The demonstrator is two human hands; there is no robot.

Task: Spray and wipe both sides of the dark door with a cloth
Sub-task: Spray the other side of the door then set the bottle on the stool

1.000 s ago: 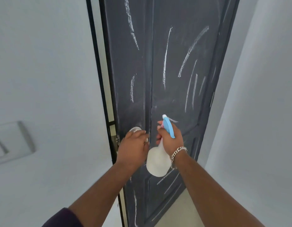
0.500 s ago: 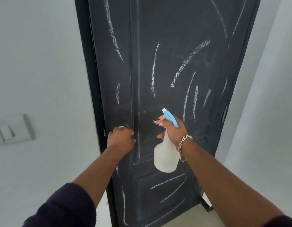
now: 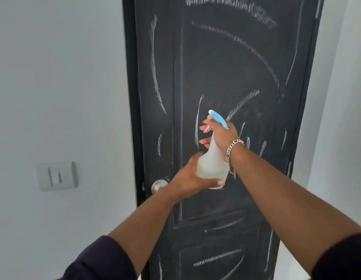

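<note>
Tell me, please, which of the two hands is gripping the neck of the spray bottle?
The right hand, the one with the bracelet, grips the spray bottle at its neck; the left hand cups its base.

Right hand (image 3: 222, 134) gripping spray bottle (image 3: 211, 164) neck | left hand (image 3: 187, 178) cupping its base | chalk-streaked dark door (image 3: 246, 63) shut behind

black door (image 3: 216, 57), white chalk streaks (image 3: 244, 102)
</note>
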